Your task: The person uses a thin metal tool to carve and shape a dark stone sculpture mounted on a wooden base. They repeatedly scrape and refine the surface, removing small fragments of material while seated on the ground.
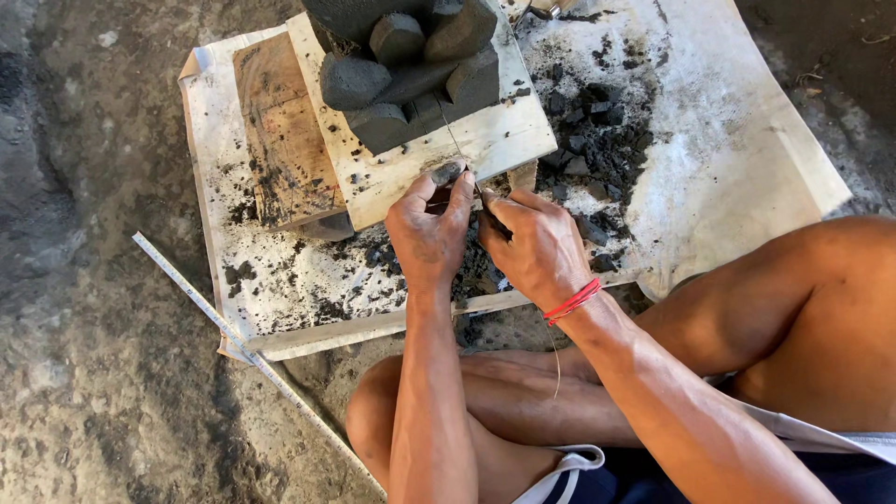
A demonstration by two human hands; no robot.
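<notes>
- Down on the ground, a person sits cross-legged, both bare forearms reaching forward over a dirty white sheet (747, 177) spread on the rough grey floor (84, 373).
- On the sheet stands a pale, paint-smeared wooden board (485, 140), raised on a brown wooden block (280, 140) that lies to its left.
- On the board sits a dark grey carved stone piece with rounded knobs (411, 65); its upper part runs out of the picture.
- The left hand (427, 238) is at the board's near edge, fingers curled close together, the thumb and fingertips pinching a small dark grey stone chip (448, 172) that rests against the board's edge.
- The right hand (537, 247), just beside the left and touching it, is closed around a thin dark tool (489, 207); only a short part of the tool shows, so I cannot tell its kind.
- A red cord band (572, 301) circles the right wrist.
- A fine line or wire (455, 140) runs from the hands up across the board to the carved piece.
- Black stone crumbs and dust (597, 131) lie scattered over the sheet, thickest to the right of the board and beneath the hands.
- A long, pale measuring strip (224, 327) lies slantwise on the floor at the sheet's left corner.
</notes>
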